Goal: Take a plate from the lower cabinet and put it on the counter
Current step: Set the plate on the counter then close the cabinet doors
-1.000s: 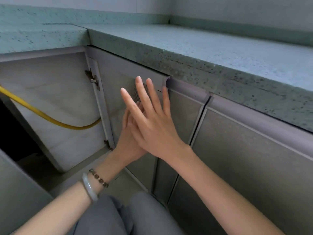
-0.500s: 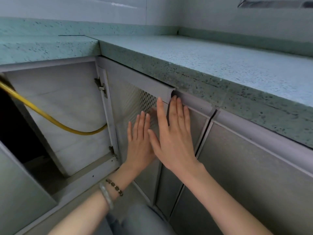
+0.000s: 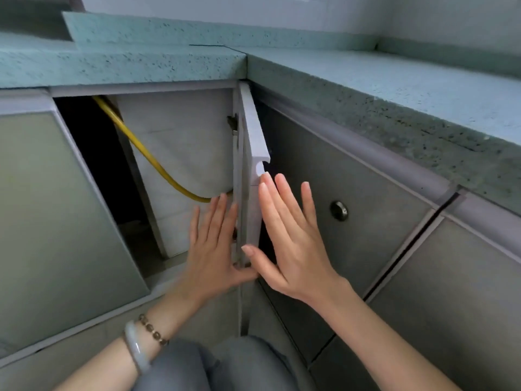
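A grey lower cabinet door (image 3: 252, 176) in the corner stands edge-on toward me, swung out from the cabinets. My left hand (image 3: 214, 249) lies flat and spread on its left side, a bracelet and bangle on the wrist. On the door's right side my right hand (image 3: 290, 238) is flat too, fingers apart, thumb at the door's edge. Neither hand holds anything. The speckled green counter (image 3: 394, 88) runs above. No plate is in sight.
The open cabinet (image 3: 180, 153) at left shows a pale inner wall, a dark gap and a yellow hose (image 3: 146, 153) sagging across it. Behind the door, a grey panel carries a round knob (image 3: 339, 210). Another open door (image 3: 50, 221) stands at far left. My knees (image 3: 214, 365) are below.
The corner door has swung out from nearly flush to edge-on toward me. My hands went from both pressing its face to one on each side. The view shifted right.
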Demonstrator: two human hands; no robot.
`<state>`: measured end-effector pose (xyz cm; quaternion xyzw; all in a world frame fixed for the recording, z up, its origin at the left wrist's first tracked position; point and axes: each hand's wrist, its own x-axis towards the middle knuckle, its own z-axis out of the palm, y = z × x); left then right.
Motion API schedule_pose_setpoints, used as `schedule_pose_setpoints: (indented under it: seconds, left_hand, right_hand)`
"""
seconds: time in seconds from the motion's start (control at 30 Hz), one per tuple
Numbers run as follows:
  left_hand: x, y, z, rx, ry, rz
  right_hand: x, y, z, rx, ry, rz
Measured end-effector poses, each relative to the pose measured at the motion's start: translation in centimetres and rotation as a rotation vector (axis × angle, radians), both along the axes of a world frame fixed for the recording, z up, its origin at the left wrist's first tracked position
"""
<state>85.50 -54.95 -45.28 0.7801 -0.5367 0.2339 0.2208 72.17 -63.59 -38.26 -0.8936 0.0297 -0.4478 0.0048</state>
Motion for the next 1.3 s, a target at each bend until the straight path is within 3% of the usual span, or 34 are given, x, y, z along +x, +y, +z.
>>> schedule_pose_setpoints:
  seconds: [0.13, 0.3, 0.43, 0.53, 0.63, 0.9, 1.3]
  left_hand:
    - [6.4, 3.6, -4.7, 0.119, -0.131, 0.107]
    - [12.1, 7.3, -5.9, 0.159, -0.110, 0.288]
    - [14.6, 9.5, -4.9, 0.064, -0.194, 0.360]
    - [15.9, 10.5, -3.3, -0.125, -0.390, 0.343]
    - [17.2, 11.1, -2.1, -0.183, -0.480, 0.356]
    - [23.0, 11.1, -1.8, -0.142, -0.509, 0.408]
    - [29.6, 10.1, -1.2, -0.081, -0.537, 0.572]
  right_hand:
    - [4.5, 1.4, -0.2, -0.123, 0.011, 0.087]
    - [10.5, 2.6, 0.6, -0.271, 0.066, 0.158]
    - [14.9, 3.0, 1.3, -0.345, 0.073, 0.166]
    - [18.4, 2.6, 1.7, -0.415, 0.092, 0.146]
    - [22.0, 2.1, 2.0, -0.488, 0.099, 0.148]
    - [28.9, 0.4, 2.1, -0.622, 0.039, 0.218]
    - [35.6, -1.0, 2.4, -0.711, 0.042, 0.143]
